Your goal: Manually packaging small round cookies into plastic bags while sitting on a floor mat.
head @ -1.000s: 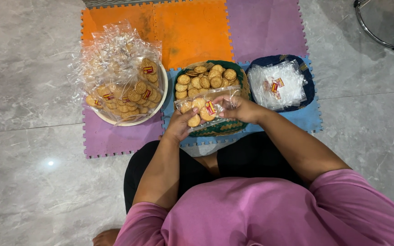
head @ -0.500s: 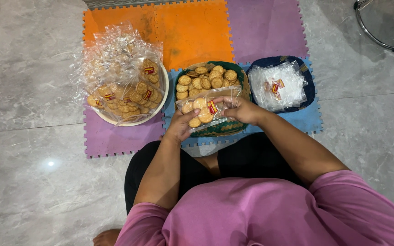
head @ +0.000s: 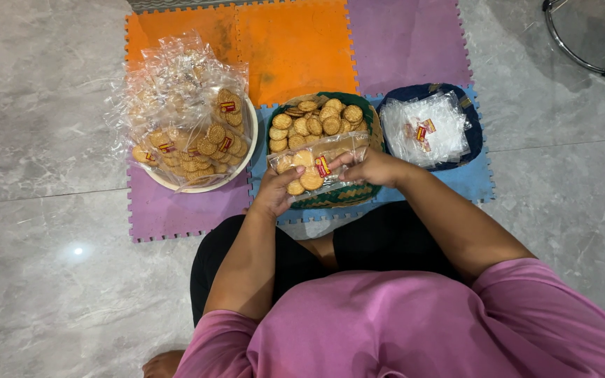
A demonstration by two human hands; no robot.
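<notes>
I read the current state from the head view. Both hands hold one clear bag of biscuits [head: 313, 168] over the near edge of the green woven basket [head: 337, 198], which sits on the foam mat [head: 295, 49] near its middle. The left hand [head: 274, 192] is closed on the bag's lower left corner, thumb on top. The right hand [head: 372, 168] is closed on the bag's right end, fingers curled around the plastic there.

Progress, as I judge it: the bag in hand already contains several round biscuits and a small red and yellow label. The white bowl [head: 250, 150] at the mat's left edge is heaped with filled bags [head: 187, 112], so a good share of the packing looks done. Loose biscuits [head: 316, 117] remain in the basket, and the blue basket [head: 474, 133] at the mat's right edge holds a stack of empty bags [head: 425, 129], so more remains.

Limits of view:
- The bag's opening lies under the right hand; I cannot tell whether it is sealed.
- The depth of the biscuit supply is hidden by the bag and hands.
- A metal ring [head: 589, 35] at the top right is cut off by the frame; I cannot identify it.
</notes>
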